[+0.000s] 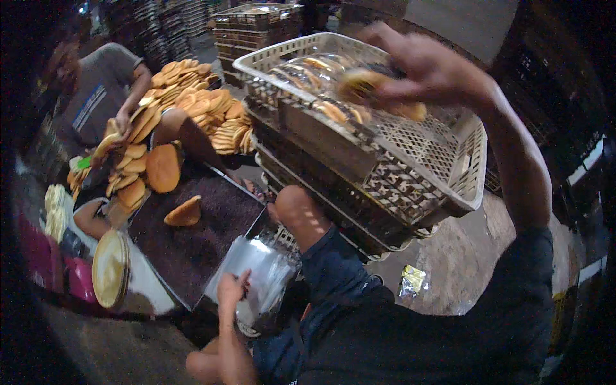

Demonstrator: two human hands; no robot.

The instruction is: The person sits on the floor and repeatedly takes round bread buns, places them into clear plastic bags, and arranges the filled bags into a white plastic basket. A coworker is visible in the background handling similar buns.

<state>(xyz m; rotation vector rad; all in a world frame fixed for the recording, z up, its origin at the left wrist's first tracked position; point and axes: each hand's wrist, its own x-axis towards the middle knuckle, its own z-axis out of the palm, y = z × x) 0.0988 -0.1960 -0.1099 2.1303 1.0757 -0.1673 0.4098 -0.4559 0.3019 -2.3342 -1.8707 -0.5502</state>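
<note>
My left hand (233, 290) rests on a stack of clear plastic bags (260, 266) by my knee, its fingers apart. Raised over a pale plastic crate (410, 163), my right hand (427, 67) is blurred by motion. It grips a bread in clear wrap (359, 85), smeared as well, and covers part of it. Several wrapped breads with dark filling (308, 72) lie in the crate's far left part. Left of the bags is a wide tray of dark crumbly filling (192, 237), with one folded bread (184, 212) lying on it.
Across the tray a person (106, 96) handles round flat breads, beside a large heap of breads (205, 109). More crates (253, 32) are stacked behind. A round yellowish container (110, 269) stands at the tray's left. A crumpled wrapper (412, 280) lies on the floor.
</note>
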